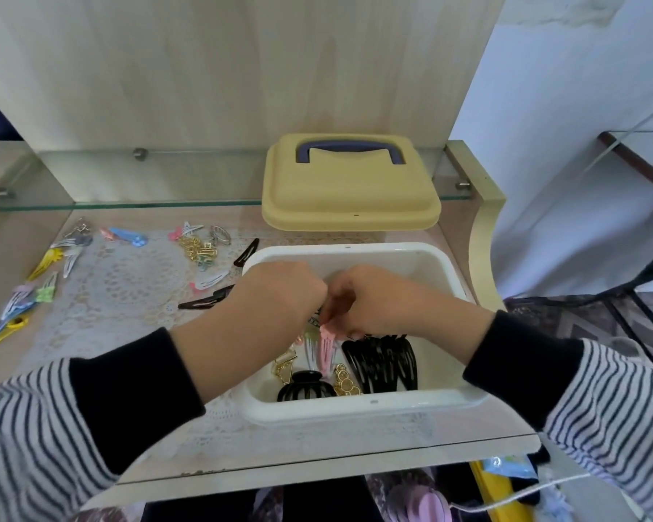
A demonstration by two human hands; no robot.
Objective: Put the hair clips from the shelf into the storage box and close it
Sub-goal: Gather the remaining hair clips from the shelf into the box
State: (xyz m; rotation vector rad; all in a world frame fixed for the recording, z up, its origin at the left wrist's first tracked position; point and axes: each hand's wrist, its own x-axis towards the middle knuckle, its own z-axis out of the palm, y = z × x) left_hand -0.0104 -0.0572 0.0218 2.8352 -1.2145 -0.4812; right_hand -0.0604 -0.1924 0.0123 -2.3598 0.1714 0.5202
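- While both hands work inside the white storage box [359,410], the right hand [370,301] has its fingers [330,321] pinched on the top end of a pink snap clip [325,350], which hangs point-down over the clips already in the box.
- Curled into a loose fist just beside it, the left hand [279,292] hides its fingers; I cannot tell whether they hold anything.
- Lying in the box are a row of black snap clips [383,365], a black claw clip [304,388] and gold clips [345,382].
- To place this one well, I would lower it until it rests flat among the others, then let go, so it does not stand up and foul the lid.
- Much is left: coloured clips [19,303] are scattered on the lace-covered shelf [121,292] to the left, with dark snap clips [204,300] nearer the box.
- Taking the nearest first would shorten each reach.
- Behind the box lies the yellow lid [349,197] with its purple handle [349,149], off the box and ready for closing last.
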